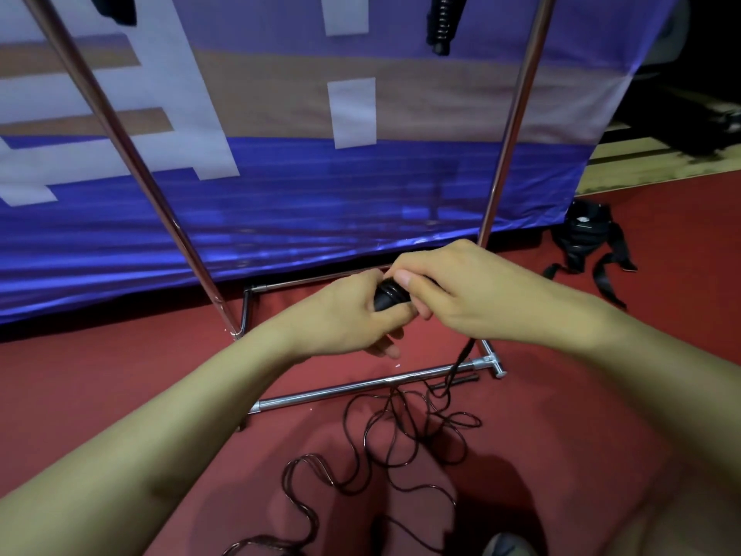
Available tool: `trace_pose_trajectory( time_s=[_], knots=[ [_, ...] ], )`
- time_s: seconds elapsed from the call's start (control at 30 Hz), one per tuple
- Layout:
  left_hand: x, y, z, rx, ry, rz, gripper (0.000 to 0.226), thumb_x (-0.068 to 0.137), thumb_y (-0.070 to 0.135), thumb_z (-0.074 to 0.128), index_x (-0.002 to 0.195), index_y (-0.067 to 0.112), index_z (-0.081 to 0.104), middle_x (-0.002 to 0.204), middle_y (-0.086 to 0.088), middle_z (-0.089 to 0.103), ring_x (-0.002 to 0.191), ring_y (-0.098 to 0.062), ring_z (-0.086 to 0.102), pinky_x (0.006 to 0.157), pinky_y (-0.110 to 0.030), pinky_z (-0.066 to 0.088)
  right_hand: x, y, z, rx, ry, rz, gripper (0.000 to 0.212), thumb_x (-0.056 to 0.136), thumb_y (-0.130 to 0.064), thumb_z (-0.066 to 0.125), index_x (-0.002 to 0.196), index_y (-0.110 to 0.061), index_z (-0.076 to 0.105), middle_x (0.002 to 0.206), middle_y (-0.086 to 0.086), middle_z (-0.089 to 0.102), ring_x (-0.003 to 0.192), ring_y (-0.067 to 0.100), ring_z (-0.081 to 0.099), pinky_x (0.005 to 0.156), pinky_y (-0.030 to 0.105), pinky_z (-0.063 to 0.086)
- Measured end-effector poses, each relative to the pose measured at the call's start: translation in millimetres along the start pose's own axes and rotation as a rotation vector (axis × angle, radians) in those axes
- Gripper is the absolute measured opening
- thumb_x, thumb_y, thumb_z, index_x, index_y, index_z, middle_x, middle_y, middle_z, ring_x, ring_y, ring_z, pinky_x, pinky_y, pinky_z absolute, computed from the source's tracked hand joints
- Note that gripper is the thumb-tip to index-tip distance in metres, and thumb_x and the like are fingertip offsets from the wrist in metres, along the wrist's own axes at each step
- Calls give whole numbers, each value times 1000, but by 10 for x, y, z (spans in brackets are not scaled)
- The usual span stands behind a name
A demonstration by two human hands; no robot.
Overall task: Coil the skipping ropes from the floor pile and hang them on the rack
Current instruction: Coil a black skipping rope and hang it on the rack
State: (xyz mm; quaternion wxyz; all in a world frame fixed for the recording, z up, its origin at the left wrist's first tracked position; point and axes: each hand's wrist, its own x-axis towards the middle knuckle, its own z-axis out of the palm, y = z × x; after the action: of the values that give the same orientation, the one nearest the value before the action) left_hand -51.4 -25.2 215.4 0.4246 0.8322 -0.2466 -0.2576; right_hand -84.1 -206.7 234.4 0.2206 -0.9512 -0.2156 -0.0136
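Note:
My left hand [349,315] grips a black skipping-rope handle [391,299] with several turns of rope wound on it. My right hand [461,292] pinches the same handle from the right, thumb on top. A thin black rope [405,439] runs down from my hands and lies in loose wavy loops on the red floor. The chrome rack [361,389] stands right in front, its two uprights rising on either side of my hands. A black ribbed handle [443,22] hangs at the top of the rack.
A blue, white and tan banner [320,174] stands behind the rack. A black strap harness [585,238] lies on the red floor at the right. Wooden flooring shows at the far right. The toe of a shoe [507,545] sits at the bottom edge.

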Motion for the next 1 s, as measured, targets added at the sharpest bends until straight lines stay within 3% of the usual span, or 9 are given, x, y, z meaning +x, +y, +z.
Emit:
trace_pose_trajectory(
  time_s=[0.13, 0.33, 0.43, 0.53, 0.6, 0.7, 0.83, 1.0],
  knots=[
    [16, -2, 12, 126, 92, 31, 32, 101, 45, 56, 112, 16, 53, 94, 2, 72, 66, -15, 76, 79, -37, 62, -14, 2, -39, 138, 96, 73, 12, 106, -25, 48, 96, -23, 53, 70, -18, 72, 67, 5, 63, 65, 29, 48],
    [2, 22, -25, -63, 101, 33, 34, 101, 38, 59, 113, 9, 47, 105, -6, 71, 77, -21, 78, 81, -39, 64, -25, -25, -88, 249, 114, 217, 22, 106, -35, 51, 89, -21, 55, 66, -13, 73, 53, 4, 64, 58, 23, 48],
    [-30, 54, -34, -125, 90, 57, 29, 101, 39, 58, 109, 14, 45, 100, -17, 69, 76, -24, 76, 75, -37, 64, -37, -23, -109, 351, 93, 259, 29, 107, -36, 50, 86, -18, 60, 65, -9, 71, 50, 7, 57, 59, 30, 48],
    [-65, 85, -42, -210, 50, 95, 50, 95, 55, 56, 118, 12, 47, 117, -22, 64, 73, -25, 71, 76, -44, 64, -48, 5, -140, 447, 65, 261, 29, 106, -35, 52, 87, -15, 61, 62, -6, 68, 50, 13, 47, 57, 33, 40],
    [-71, 103, -23, -231, 87, 108, 68, 90, 73, 52, 120, 12, 51, 112, -16, 67, 70, -26, 69, 79, -54, 63, -57, 15, -144, 504, 66, 243, 27, 106, -33, 55, 91, -11, 62, 67, -4, 72, 51, 13, 49, 55, 29, 41],
    [-69, 135, 10, -307, 120, 106, 74, 84, 73, 49, 117, 7, 54, 91, -2, 64, 66, -26, 67, 77, -60, 62, -74, 13, -138, 493, 91, 149, 20, 107, -24, 55, 93, -10, 61, 76, -4, 76, 55, 8, 59, 54, 25, 49],
    [-104, 188, -17, -407, 82, 83, 64, 95, 63, 41, 111, 3, 59, 91, -2, 62, 65, -26, 60, 71, -47, 63, -106, 56, -160, 396, 50, 12, 10, 108, -17, 50, 102, -13, 58, 82, -3, 73, 62, 11, 60, 59, 31, 55],
    [-142, 201, -1, -413, 43, 26, 64, 99, 62, 38, 104, 4, 65, 89, -7, 65, 61, -28, 64, 66, -44, 62, -133, 65, -138, 317, 93, -87, 6, 104, -9, 56, 100, -11, 60, 78, -3, 70, 67, 16, 67, 65, 22, 53]
  ],
)
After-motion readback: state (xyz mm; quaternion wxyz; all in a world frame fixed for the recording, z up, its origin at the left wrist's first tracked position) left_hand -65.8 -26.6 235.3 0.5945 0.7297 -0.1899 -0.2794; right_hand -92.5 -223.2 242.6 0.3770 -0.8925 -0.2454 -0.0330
